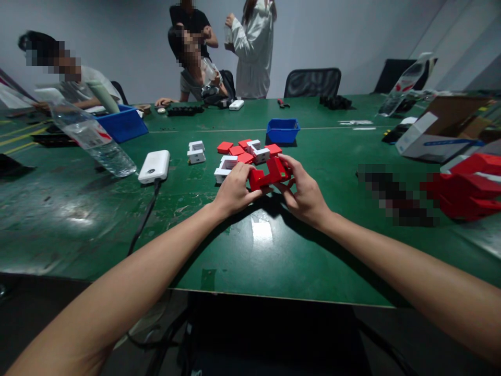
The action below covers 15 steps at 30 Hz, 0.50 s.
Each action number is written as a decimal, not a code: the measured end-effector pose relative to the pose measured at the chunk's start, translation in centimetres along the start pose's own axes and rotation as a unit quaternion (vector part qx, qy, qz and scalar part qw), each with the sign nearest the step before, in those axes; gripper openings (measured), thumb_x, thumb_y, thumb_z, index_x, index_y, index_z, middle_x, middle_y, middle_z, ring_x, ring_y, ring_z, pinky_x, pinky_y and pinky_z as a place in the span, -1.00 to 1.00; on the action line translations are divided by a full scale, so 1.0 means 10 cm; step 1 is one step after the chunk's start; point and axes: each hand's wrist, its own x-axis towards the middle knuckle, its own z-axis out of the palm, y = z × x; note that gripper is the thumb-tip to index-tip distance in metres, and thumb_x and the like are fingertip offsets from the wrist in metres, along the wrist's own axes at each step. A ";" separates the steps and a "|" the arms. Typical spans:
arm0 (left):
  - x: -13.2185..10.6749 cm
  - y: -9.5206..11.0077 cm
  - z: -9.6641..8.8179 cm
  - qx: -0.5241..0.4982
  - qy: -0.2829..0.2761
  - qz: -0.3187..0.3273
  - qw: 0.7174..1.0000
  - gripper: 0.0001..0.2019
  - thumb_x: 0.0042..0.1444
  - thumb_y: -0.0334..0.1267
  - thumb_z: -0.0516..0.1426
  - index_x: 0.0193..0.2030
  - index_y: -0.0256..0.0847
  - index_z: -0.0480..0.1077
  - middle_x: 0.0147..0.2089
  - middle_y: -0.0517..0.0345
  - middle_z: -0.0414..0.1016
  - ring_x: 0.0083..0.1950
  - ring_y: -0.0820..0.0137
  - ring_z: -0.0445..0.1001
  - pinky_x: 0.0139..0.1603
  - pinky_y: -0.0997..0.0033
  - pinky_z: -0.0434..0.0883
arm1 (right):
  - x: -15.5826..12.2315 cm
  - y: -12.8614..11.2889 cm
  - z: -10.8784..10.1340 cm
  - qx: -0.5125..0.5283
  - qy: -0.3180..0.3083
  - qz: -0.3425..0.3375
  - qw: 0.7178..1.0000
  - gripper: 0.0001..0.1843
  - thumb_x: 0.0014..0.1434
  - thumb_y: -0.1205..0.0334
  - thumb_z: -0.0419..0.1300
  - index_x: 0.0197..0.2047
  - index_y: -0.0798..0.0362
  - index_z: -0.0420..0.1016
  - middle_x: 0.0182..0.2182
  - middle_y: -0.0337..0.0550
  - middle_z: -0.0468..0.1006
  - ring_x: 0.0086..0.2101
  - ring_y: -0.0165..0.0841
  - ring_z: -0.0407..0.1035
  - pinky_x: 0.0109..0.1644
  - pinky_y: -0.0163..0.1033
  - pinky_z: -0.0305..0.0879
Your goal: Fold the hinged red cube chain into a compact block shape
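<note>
Between my two hands, just above the table, is a red notched plastic block [277,169]. My left hand [237,189] is closed on its left end, with thumb and fingers around it. My right hand [303,190] grips the right end, index finger along the top. Right behind them lies a loose group of flat red pieces [237,150]. Among these sits a white notched block [258,151], and another white notched block [224,169] is beside my left fingers. A third white block [196,152] stands apart to the left. Whether the red block is one piece or two joined, I cannot tell.
A small blue bin [282,131] stands behind the pieces. Leftward are a white power bank [154,166] with a cable, a tilted water bottle [94,136] and a larger blue bin [125,123]. At right are a cardboard box [450,125] and a red object [469,188]. Several people are across the table.
</note>
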 end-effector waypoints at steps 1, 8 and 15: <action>0.00 0.00 -0.01 0.007 0.011 0.000 1.000 -0.56 0.08 0.01 0.30 -0.05 -0.24 0.33 -0.09 -0.03 0.42 -0.05 0.16 0.43 -0.02 0.17 0.42 | 0.00 0.01 -0.01 -0.001 0.003 0.015 1.000 -0.38 0.18 0.36 0.15 0.29 -0.10 0.17 0.16 0.03 0.46 0.04 -0.11 0.45 0.09 0.07 0.42; 0.00 -0.02 -0.03 -0.021 0.076 -0.001 0.997 -0.38 -0.03 0.30 0.26 -0.04 -0.17 0.41 -0.10 0.04 0.32 -0.17 0.29 0.41 -0.21 0.29 0.49 | 0.02 0.08 -0.03 0.015 -0.007 0.112 0.994 -0.46 0.08 0.23 0.27 0.12 -0.01 0.25 -0.01 0.06 0.57 -0.16 -0.14 0.52 -0.14 -0.03 0.48; 0.00 -0.02 0.01 -0.027 0.118 0.033 0.992 -0.30 -0.11 0.38 0.25 -0.06 -0.20 0.41 -0.07 0.00 0.32 -0.14 0.29 0.42 -0.26 0.32 0.53 | 0.04 0.07 -0.05 -0.013 -0.029 0.160 0.987 -0.50 -0.05 0.15 0.34 -0.05 0.04 0.31 -0.18 0.02 0.60 -0.26 -0.17 0.51 -0.20 -0.09 0.43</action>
